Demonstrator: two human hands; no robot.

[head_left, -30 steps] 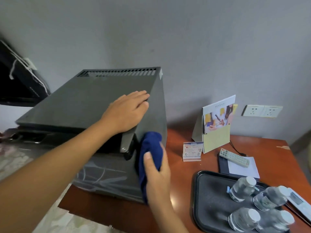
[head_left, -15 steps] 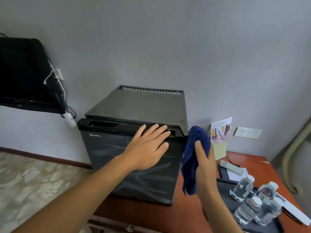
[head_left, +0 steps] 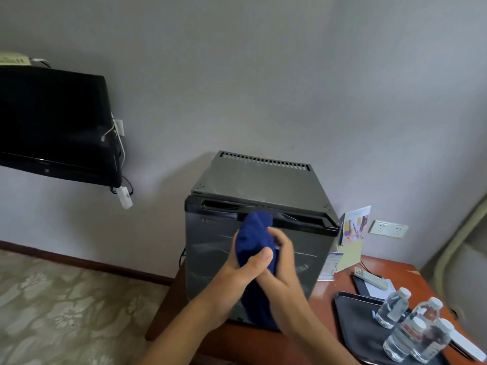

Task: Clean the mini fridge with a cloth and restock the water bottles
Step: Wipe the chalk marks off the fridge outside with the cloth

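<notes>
A black mini fridge stands on a reddish wooden table, its door closed. In front of the door, both hands hold a dark blue cloth. My left hand grips it from the left with the thumb across the fabric. My right hand grips it from the right. Part of the cloth hangs down between my wrists. Several clear water bottles with white caps stand on a black tray at the lower right.
A remote lies on a dark folder behind the tray. A card stand and a small sign sit right of the fridge, below a wall socket. A black television hangs on the left wall. Patterned floor lies left.
My left hand has left the top of the fridge door and joined my right hand on the cloth. The view has pulled back and turned left, away from the fridge.
</notes>
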